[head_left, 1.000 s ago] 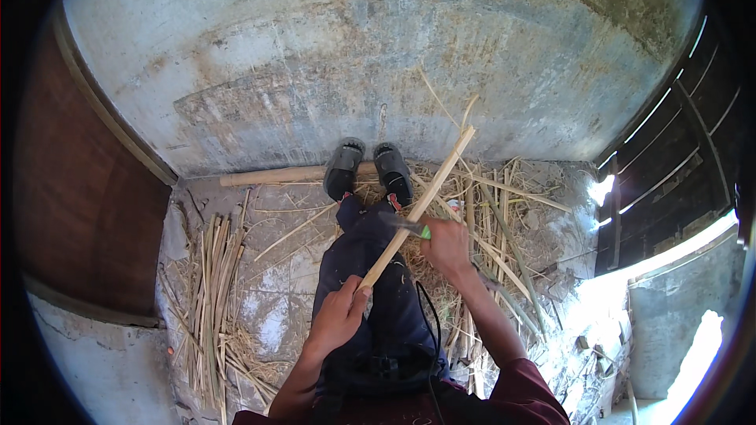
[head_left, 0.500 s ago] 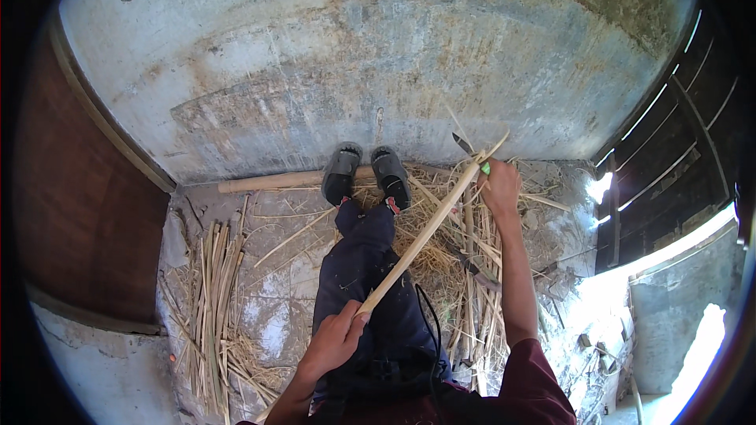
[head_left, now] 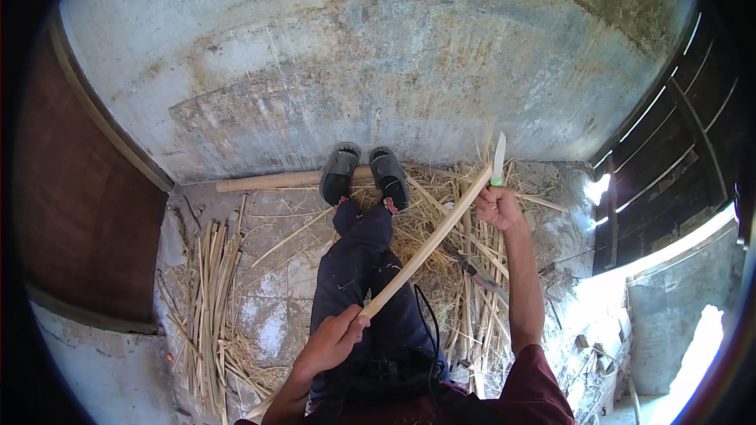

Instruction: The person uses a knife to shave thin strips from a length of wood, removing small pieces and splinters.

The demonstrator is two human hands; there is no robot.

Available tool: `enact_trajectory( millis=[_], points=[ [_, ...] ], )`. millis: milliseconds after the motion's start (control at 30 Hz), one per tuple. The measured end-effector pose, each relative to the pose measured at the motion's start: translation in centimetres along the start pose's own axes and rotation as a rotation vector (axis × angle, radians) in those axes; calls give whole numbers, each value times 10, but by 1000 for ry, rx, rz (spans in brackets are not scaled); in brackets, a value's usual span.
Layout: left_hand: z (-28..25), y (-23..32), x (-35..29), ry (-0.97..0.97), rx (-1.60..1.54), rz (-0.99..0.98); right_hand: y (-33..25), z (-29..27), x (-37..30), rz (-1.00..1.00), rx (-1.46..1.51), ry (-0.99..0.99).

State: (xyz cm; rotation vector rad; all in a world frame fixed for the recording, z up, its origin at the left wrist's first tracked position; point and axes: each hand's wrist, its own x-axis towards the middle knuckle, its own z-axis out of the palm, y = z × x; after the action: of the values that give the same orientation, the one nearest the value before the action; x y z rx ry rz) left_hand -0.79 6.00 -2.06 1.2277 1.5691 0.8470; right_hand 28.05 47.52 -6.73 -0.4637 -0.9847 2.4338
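Observation:
My left hand (head_left: 334, 338) is closed round the near end of a long, pale split bamboo strip (head_left: 427, 245). The strip slants away over my legs, up to the right. My right hand (head_left: 499, 208) grips a knife (head_left: 499, 156) with a bright green part at the base of its blade. The blade points away from me, just right of the strip's far end. Whether blade and strip touch I cannot tell. Most of the knife's handle is hidden in my fingers.
A bundle of thin strips (head_left: 211, 299) lies on the floor at left. More strips and shavings (head_left: 472, 299) cover the floor at right. A thick bamboo pole (head_left: 268, 182) runs along the foot of the concrete wall (head_left: 378, 55), by my sandalled feet (head_left: 340, 173).
The knife blade has swung from pointing left across the strip to pointing away beside its tip. The thin sliver curling off the far end no longer shows there. My left hand has barely moved.

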Motion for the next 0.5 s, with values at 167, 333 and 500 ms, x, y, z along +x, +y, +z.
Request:
enact_trajectory(
  millis=[167,333,500],
  points=[
    [1,-7,0,16,-48,-28,20,-1,-9,-17,151,-21],
    [-8,-17,10,45,-109,-148,62,24,-21,-276,-581,562],
    [-13,-25,26,-8,-527,-215,102,99,-38,-498,-1274,518]
  ],
)
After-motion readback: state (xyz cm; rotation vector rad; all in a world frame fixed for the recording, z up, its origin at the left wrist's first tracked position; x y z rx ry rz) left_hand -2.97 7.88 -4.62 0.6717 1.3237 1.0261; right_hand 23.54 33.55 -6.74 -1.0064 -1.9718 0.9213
